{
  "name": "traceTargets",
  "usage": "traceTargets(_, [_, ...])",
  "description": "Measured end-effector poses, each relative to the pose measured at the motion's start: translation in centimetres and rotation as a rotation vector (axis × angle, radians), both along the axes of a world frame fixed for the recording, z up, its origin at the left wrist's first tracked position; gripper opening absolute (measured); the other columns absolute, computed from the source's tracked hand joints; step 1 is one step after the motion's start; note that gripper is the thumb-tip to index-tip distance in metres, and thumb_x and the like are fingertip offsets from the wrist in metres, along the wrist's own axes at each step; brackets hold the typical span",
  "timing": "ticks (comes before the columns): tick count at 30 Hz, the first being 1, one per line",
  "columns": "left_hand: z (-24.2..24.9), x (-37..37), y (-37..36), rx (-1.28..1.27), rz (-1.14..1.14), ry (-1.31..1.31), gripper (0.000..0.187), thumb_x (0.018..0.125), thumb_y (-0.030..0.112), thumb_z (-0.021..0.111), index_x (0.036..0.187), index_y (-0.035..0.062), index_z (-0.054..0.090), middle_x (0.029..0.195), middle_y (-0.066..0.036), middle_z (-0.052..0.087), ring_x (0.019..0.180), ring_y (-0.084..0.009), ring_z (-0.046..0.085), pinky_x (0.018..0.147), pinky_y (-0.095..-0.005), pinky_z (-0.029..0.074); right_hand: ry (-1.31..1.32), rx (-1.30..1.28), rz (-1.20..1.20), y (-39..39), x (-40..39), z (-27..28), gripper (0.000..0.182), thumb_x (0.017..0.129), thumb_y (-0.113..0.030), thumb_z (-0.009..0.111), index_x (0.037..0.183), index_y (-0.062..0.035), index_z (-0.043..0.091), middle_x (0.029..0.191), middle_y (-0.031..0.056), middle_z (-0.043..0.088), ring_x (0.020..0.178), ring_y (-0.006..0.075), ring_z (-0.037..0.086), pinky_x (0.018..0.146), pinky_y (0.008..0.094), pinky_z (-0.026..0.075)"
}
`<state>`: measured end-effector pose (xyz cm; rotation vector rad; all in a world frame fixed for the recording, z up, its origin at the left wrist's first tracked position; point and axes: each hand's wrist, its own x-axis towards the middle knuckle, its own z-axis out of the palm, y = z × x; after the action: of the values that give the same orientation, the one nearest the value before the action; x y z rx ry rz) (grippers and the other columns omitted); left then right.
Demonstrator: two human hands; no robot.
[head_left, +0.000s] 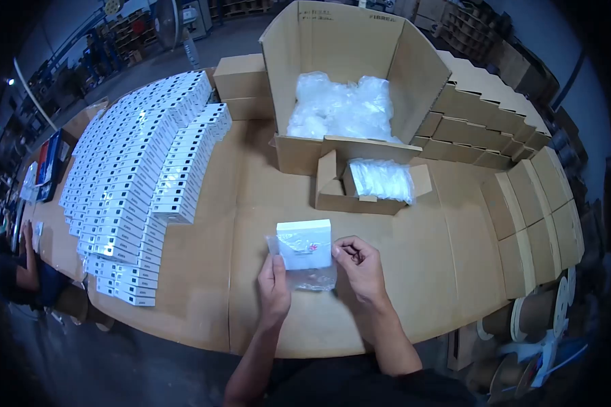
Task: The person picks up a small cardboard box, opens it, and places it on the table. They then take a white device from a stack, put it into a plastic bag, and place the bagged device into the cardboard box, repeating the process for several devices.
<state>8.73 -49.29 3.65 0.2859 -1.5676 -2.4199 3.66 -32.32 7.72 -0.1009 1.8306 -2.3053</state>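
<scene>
A small white box (304, 237) is partly inside a clear plastic bag (312, 279), held over the cardboard-covered table (204, 292). My left hand (275, 287) grips the bag's left side, thumb on the front. At the box's right edge, my right hand (361, 266) has its fingers curled and pinched at the bag's edge; what lies between the fingertips is too small to make out. Beyond them stands an open carton (360, 203) holding a row of plastic-wrapped items (381, 180). Behind it, a large open box (346, 44) contains loose clear plastic bags (343, 105).
Stacks of small white boxes (132, 159) cover the left side. Flat-topped brown cartons (478, 122) are stacked at the back right, with more cartons (540, 217) at the right edge. Another person (30, 264) is at the far left. Spools (540, 312) stand below right.
</scene>
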Motion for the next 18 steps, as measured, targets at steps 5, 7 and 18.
traceTargets(5, [-0.7, -0.3, -0.9, -0.183, -0.013, 0.021, 0.049, 0.114, 0.033, 0.036, 0.137, -0.0053, 0.056, 0.127, -0.012, 0.064, 0.117, -0.0168, 0.06, 0.101, -0.0316, 0.048, 0.081, 0.009, -0.015, 0.3, -0.3, 0.1, 0.009, 0.101, -0.006, 0.066, 0.105, 0.0028, 0.065, 0.104, 0.0042, 0.068, 0.094, 0.0076, 0.06, 0.087, 0.0239, 0.049])
traceTargets(7, [0.3, -0.5, -1.0, -0.291, 0.016, 0.048, 0.05, 0.114, 0.032, 0.035, 0.141, -0.0057, 0.053, 0.136, -0.015, 0.06, 0.127, -0.0213, 0.057, 0.104, -0.0333, 0.047, 0.149, -0.026, -0.021, 0.4, -0.4, 0.1, 0.009, 0.102, -0.005, 0.064, 0.107, 0.0025, 0.064, 0.111, 0.0071, 0.069, 0.099, 0.0091, 0.06, 0.091, 0.0249, 0.049])
traceTargets(18, [0.8, -0.8, -0.6, 0.214, -0.245, 0.148, 0.056, 0.113, 0.036, 0.039, 0.155, -0.0002, 0.031, 0.15, -0.019, 0.045, 0.137, -0.0304, 0.051, 0.109, -0.0502, 0.05, 0.154, -0.138, 0.092, -0.8, 0.0, 0.2, 0.045, 0.093, -0.001, 0.075, 0.132, 0.0002, 0.054, 0.12, 0.0118, 0.067, 0.111, 0.0149, 0.063, 0.098, 0.0305, 0.051])
